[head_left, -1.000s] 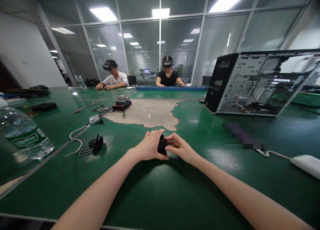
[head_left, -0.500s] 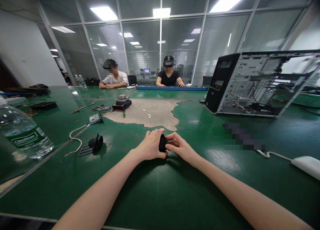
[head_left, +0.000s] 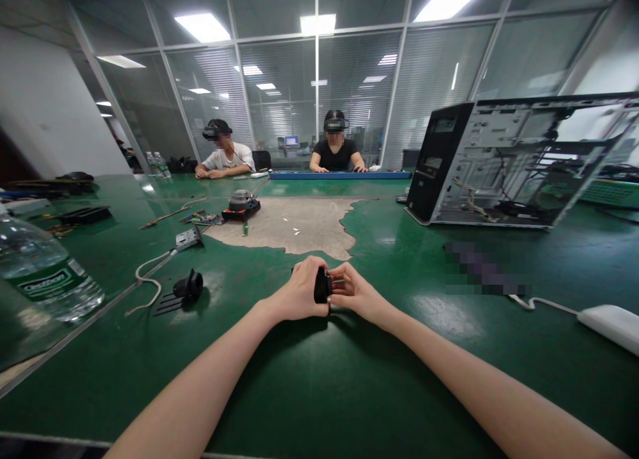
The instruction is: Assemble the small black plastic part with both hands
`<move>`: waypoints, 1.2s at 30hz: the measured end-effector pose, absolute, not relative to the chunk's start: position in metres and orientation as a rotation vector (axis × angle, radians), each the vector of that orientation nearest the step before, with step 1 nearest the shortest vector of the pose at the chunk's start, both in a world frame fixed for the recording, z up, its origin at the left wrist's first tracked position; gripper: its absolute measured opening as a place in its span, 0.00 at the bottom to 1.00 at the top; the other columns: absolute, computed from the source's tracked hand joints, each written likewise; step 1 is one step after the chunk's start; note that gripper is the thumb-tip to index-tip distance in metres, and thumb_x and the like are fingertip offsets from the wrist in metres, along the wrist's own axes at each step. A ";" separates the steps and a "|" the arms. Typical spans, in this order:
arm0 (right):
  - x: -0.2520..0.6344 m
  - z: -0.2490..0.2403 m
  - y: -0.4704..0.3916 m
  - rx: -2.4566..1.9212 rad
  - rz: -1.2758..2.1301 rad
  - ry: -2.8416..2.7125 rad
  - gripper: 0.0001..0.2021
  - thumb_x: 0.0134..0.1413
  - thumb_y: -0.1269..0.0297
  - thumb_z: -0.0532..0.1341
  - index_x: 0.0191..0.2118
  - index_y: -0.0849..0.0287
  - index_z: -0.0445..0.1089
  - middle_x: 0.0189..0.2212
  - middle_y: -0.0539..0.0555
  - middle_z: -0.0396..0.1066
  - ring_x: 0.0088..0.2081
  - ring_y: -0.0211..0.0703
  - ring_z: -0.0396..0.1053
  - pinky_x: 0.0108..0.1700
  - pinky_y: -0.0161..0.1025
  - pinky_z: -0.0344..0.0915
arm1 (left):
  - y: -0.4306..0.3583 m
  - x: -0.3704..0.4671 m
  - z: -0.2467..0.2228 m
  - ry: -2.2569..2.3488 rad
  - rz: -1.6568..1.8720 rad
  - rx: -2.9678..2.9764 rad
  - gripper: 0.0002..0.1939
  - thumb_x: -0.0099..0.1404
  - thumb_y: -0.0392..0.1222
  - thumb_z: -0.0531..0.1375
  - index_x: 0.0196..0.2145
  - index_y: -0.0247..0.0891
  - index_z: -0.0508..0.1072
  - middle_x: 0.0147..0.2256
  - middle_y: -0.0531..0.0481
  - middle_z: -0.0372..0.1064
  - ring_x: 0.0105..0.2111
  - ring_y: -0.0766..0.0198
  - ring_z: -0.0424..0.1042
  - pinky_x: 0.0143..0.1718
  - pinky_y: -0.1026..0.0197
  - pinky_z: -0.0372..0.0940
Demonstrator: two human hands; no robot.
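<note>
A small black part is between my hands, just above the green table in the middle of the view. My left hand is wrapped round it from the left, thumb below and fingers over the top. From the other side my right hand grips its right edge with bent fingertips and thumb. Much of the part is covered by my fingers, so its exact kind is unclear. To the left on the table lies a black plastic piece with a round end and long prongs.
A water bottle stands at the left. A metal bracket with a cable lies behind the pronged piece. An opened computer case stands at the back right, with a white power strip nearer. Two people sit across the table.
The black part has turned a little in my hands, and the fingers of my right hand have shifted along its edge. The whole view has moved slightly.
</note>
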State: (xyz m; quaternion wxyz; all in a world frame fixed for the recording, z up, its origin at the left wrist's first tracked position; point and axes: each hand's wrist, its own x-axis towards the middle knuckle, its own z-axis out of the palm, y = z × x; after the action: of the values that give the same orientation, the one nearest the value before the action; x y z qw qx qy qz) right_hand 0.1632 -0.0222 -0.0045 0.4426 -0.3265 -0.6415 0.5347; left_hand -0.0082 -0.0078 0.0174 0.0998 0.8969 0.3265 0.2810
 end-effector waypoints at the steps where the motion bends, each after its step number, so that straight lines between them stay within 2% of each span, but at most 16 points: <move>1: 0.163 -0.004 -0.023 -0.812 1.332 -1.589 0.21 0.36 0.66 0.66 0.36 0.55 0.56 0.35 0.49 0.62 0.37 0.37 0.65 0.43 0.43 0.62 | -0.008 -0.008 0.017 0.972 0.847 2.669 0.30 0.42 0.39 0.60 0.43 0.40 0.52 0.42 0.47 0.53 0.43 0.56 0.57 0.44 0.53 0.55; 7: 0.161 0.001 -0.026 -0.827 1.261 -1.580 0.14 0.43 0.60 0.62 0.33 0.56 0.56 0.33 0.48 0.63 0.36 0.37 0.65 0.43 0.41 0.62 | -0.009 -0.007 0.017 1.097 0.928 2.833 0.27 0.43 0.44 0.60 0.41 0.37 0.55 0.43 0.44 0.52 0.45 0.53 0.53 0.45 0.51 0.52; 13: 0.161 0.000 -0.024 -0.811 1.267 -1.582 0.14 0.43 0.59 0.62 0.34 0.56 0.57 0.33 0.49 0.64 0.38 0.39 0.65 0.42 0.42 0.63 | -0.008 -0.007 0.018 1.050 0.860 2.885 0.25 0.45 0.44 0.60 0.41 0.38 0.55 0.43 0.44 0.53 0.44 0.53 0.54 0.44 0.50 0.53; 19: 0.161 -0.003 -0.023 -0.835 1.255 -1.587 0.14 0.44 0.60 0.61 0.37 0.56 0.58 0.36 0.51 0.64 0.39 0.40 0.65 0.44 0.44 0.61 | -0.006 -0.007 0.017 0.961 0.881 2.823 0.28 0.46 0.42 0.60 0.43 0.38 0.53 0.46 0.44 0.52 0.45 0.54 0.53 0.47 0.52 0.53; 30: 0.161 -0.002 -0.023 -0.893 1.230 -1.564 0.14 0.44 0.59 0.61 0.36 0.56 0.57 0.34 0.51 0.65 0.37 0.40 0.65 0.42 0.44 0.61 | -0.005 -0.005 0.016 0.889 0.951 2.734 0.28 0.48 0.43 0.62 0.45 0.41 0.54 0.43 0.49 0.58 0.45 0.58 0.56 0.48 0.55 0.53; 36: 0.161 -0.004 -0.021 -0.828 1.227 -1.561 0.13 0.44 0.61 0.61 0.35 0.56 0.57 0.35 0.49 0.63 0.39 0.39 0.65 0.45 0.43 0.61 | -0.004 -0.005 0.010 0.935 0.890 2.759 0.33 0.48 0.45 0.62 0.48 0.40 0.52 0.47 0.44 0.53 0.48 0.54 0.54 0.49 0.52 0.51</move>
State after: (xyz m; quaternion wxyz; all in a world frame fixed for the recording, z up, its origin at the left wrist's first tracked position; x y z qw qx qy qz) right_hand 0.1615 -0.0211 -0.0044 0.4751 -0.3387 -0.6386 0.5017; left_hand -0.0053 -0.0036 0.0099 0.0477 0.9047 0.3067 0.2917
